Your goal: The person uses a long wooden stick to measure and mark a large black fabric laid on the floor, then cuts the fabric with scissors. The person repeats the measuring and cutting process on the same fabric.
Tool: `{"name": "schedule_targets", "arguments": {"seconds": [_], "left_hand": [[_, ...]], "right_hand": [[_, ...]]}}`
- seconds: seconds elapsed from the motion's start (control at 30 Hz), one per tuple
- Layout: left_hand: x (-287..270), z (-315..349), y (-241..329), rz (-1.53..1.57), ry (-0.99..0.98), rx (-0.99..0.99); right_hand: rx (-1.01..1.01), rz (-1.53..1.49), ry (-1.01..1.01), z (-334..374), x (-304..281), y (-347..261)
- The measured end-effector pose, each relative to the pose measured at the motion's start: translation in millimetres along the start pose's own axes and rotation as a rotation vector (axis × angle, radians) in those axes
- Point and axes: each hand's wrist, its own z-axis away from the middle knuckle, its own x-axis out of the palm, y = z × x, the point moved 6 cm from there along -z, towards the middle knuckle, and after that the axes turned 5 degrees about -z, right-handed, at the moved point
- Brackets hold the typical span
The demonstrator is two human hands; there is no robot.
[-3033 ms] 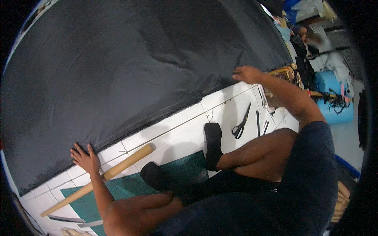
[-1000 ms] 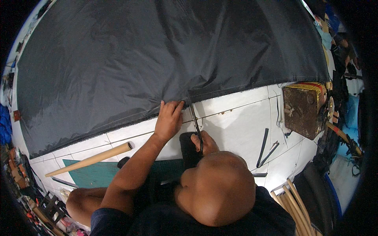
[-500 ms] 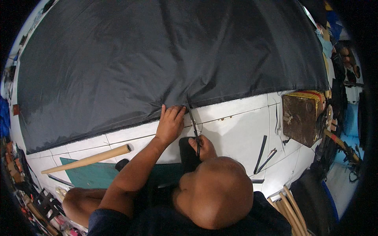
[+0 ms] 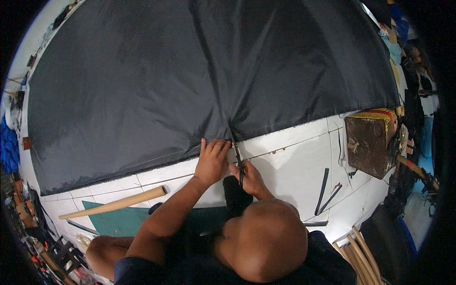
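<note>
A large sheet of black fabric [image 4: 142, 85] covers the floor in front of me, its frayed near edge running across the view. My left hand [image 4: 213, 164] holds that edge, fingertips on top and the thumb hidden; folds fan out from there. In my right hand [image 4: 252, 180] is a pair of dark scissors [image 4: 239, 156], fingers wrapped round the handles. The blades reach over the fabric's edge just right of my left fingertips, pointing away from me. A thin pale line runs along the fabric near its edge.
White floor tiles [image 4: 285, 166] show on the near side. Left lie a cardboard tube [image 4: 114, 202] and a green mat [image 4: 111, 221]. At right stand a worn brown box [image 4: 368, 142], dark strips [image 4: 323, 192] and several wooden poles [image 4: 356, 254]. Clutter lines both sides.
The whole view has shifted slightly, so things appear a little lower and further right. Both hands stay at the fabric's edge, and the scissors look more closed, with the handles nearer together.
</note>
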Motion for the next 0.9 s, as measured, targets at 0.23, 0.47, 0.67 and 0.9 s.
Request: {"name": "schedule_targets", "arguments": {"seconds": [0.23,0.47,0.67,0.9], "left_hand": [[-2,1,2,-0.012,-0.031,-0.005],[6,4,-1,-0.038,-0.048,0.022],[8,4,-3,-0.066,-0.042,0.048],[4,4,-2,-0.017,-0.015,0.051]], "right_hand": [[-0.037,0.040,0.042,-6,1,-3],[-0.197,-0.009,0.117,-29,-1,-20],[-0.200,0.074,0.150,-60,0,-42],[-0.278,0.027,0.179,-64,-2,-42]]}}
